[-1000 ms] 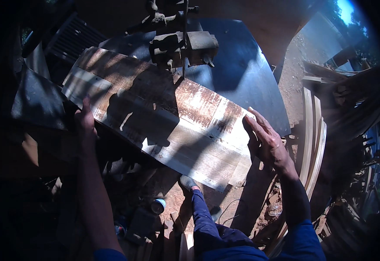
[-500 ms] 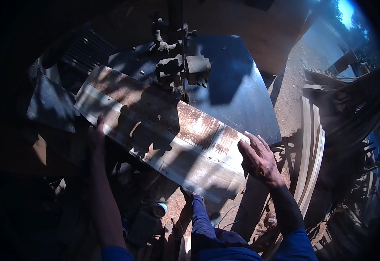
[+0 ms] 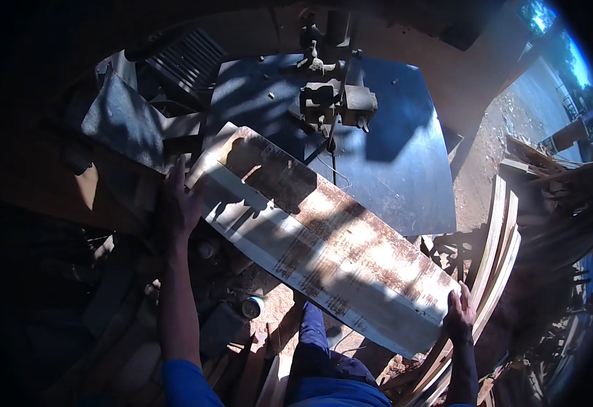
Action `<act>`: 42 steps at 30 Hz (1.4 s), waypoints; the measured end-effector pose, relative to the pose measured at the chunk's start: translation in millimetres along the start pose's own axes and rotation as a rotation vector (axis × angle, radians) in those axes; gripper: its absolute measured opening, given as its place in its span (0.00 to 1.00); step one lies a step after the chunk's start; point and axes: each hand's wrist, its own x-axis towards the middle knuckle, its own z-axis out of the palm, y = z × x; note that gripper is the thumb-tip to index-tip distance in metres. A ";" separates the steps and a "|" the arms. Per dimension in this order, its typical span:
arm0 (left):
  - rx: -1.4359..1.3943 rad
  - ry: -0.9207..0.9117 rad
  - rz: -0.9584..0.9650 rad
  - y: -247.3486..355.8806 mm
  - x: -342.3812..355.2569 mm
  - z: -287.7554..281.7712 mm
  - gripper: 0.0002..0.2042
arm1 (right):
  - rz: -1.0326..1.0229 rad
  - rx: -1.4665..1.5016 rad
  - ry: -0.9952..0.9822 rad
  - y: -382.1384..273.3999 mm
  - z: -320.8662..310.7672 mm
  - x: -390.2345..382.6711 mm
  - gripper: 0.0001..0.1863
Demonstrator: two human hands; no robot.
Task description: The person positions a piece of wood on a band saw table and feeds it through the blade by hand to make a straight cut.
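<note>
A long, thick wooden board (image 3: 337,237), its face brown and rough-marked with a pale strip along the near side, lies slantwise in front of me. Its left end is farther away and partly over the saw table; its right end is nearer me. At the left end, my left hand (image 3: 185,203) holds the board, mostly in shadow. My right hand (image 3: 461,313) grips the right end, fingers curled at the edge. Beyond the board, the bandsaw's blade guide (image 3: 340,105) hangs above a dark metal table (image 3: 405,197). The board's underside is hidden.
Curved wooden strips (image 3: 493,251) are stacked at the right, with scrap wood beyond. A dark metal sheet (image 3: 123,119) and a slatted grille (image 3: 186,64) are at the far left. Below lie a small round can (image 3: 252,307) and offcuts (image 3: 273,380) near my legs.
The board has shifted right and toward me, its right end swinging nearer, and its near edge has drawn away from the blade guide. My right hand has moved down and right with it.
</note>
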 end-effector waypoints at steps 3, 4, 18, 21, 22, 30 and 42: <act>-0.013 -0.095 0.126 19.4 -13.7 11.3 0.35 | 0.053 0.050 -0.053 44.0 -8.5 -64.1 0.22; -0.025 -0.161 0.189 30.4 -23.6 23.4 0.35 | 0.072 0.059 -0.044 60.3 -7.8 -94.1 0.22; -0.500 -0.199 -0.236 70.1 -40.3 43.3 0.19 | 0.180 0.201 -0.042 55.9 -26.0 -129.3 0.32; -0.363 -0.156 -0.083 27.6 -33.9 45.2 0.20 | 0.208 0.317 -0.079 45.6 -22.3 -120.0 0.30; -0.361 -0.138 -0.038 14.9 -31.8 44.6 0.20 | 0.204 0.327 -0.083 40.6 -20.4 -117.7 0.30; -0.106 -0.069 -0.022 13.0 -22.3 40.6 0.26 | 1.584 1.397 0.231 -13.2 30.1 -189.1 0.24; -0.346 0.108 0.076 6.1 -33.5 47.8 0.17 | 1.480 1.662 0.135 -48.9 -13.9 -120.2 0.33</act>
